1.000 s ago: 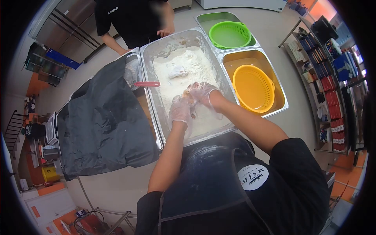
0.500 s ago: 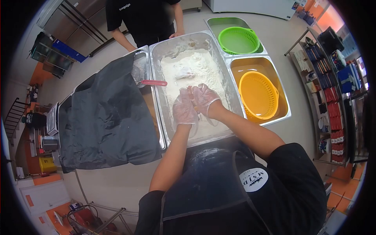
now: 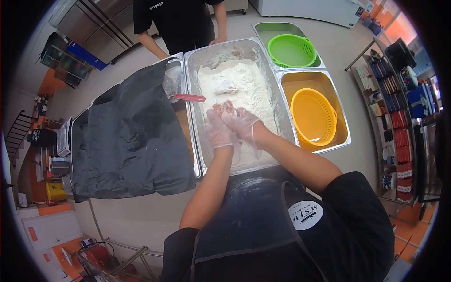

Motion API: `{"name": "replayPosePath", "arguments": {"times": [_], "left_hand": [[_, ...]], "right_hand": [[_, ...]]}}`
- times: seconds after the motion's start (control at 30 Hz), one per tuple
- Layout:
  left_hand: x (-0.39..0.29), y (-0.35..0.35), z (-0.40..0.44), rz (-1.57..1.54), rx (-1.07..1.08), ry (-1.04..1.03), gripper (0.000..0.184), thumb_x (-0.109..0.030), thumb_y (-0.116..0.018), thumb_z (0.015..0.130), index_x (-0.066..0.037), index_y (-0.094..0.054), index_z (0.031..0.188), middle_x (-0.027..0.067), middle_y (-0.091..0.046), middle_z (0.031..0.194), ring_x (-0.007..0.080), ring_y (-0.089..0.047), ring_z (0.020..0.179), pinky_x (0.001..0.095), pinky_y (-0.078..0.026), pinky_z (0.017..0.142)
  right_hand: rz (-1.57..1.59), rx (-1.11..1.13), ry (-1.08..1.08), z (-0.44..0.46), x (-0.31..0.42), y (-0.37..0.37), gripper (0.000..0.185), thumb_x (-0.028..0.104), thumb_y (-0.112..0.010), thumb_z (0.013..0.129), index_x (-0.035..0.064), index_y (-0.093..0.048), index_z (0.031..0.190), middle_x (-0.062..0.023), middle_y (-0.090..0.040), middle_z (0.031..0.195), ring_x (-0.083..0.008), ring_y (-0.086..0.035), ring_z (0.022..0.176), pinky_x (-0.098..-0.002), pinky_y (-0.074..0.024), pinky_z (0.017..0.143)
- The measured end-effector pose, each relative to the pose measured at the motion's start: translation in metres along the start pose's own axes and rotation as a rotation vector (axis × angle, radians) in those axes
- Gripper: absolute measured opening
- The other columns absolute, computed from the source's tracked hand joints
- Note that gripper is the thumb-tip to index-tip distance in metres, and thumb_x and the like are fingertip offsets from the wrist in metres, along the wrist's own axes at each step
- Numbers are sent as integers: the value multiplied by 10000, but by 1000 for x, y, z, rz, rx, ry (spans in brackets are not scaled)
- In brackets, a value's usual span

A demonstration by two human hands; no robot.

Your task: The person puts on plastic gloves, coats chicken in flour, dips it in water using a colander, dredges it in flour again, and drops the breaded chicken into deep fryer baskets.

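My left hand (image 3: pixel 220 129) and my right hand (image 3: pixel 242 123), both in clear plastic gloves, come together over a deep metal pan (image 3: pixel 285 110) of white flour (image 3: pixel 256 80). Between their fingers they grip a pinkish, flour-dusted piece of raw meat (image 3: pixel 227 107), its lower part covered by the gloves. A second piece of meat (image 3: pixel 225 86), thickly coated in flour, lies just beyond the fingertips. Left of the pan, a red-handled strainer (image 3: pixel 190 97) rests with its handle over the metal rim.
A black sheet (image 3: pixel 136 136) covers the pans at left. On the right, a yellow basket (image 3: pixel 314 117) and a green basket (image 3: pixel 292 50) sit in metal pans of liquid. Across the pans stands another person (image 3: pixel 181 26), hands near the rims. A loaded shelf rack (image 3: pixel 387 98) is farther right.
My hands have turned and drawn closer together around the meat, so more of its pink surface shows above the fingers. The whole view has shifted slightly.
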State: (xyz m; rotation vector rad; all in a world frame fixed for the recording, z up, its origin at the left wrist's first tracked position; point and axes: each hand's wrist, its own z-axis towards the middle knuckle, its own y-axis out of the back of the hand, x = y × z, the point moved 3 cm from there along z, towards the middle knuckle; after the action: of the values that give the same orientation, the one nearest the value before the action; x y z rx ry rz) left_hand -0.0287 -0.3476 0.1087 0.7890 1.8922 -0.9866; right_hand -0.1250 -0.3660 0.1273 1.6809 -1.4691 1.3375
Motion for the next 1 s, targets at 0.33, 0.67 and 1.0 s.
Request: {"name": "replayPosePath", "arguments": {"times": [0.33, 0.67, 1.0], "left_hand": [[-47, -3, -2, 858, 229, -309, 493, -429, -516, 986, -1, -589, 1220, 122, -676, 992, 202, -657, 893, 316, -506, 787], [-11, -3, -3, 497, 15, -11, 442, -430, -479, 979, -3, -588, 1016, 150, -656, 809, 205, -655, 591, 355, -507, 468], [-4, 5, 8, 885, 74, -227, 541, -475, -380, 1012, 8, -596, 1124, 191, -679, 955, 345, -655, 929, 435, -484, 802]], "right_hand": [[-794, 56, 105, 0, 61, 40, 509, 387, -651, 867, 7, -619, 1204, -164, -677, 1067, -246, -661, 925, -323, -520, 824], [-228, -178, -43, 8, -20, 18, 465, 400, -644, 940, -11, -605, 1153, -71, -661, 955, -130, -597, 828, -302, -499, 742], [-541, -226, 140, -16, 12, -1, 427, 420, -539, 992, 2, -625, 1002, -196, -672, 845, -264, -637, 746, -364, -499, 708]]}}
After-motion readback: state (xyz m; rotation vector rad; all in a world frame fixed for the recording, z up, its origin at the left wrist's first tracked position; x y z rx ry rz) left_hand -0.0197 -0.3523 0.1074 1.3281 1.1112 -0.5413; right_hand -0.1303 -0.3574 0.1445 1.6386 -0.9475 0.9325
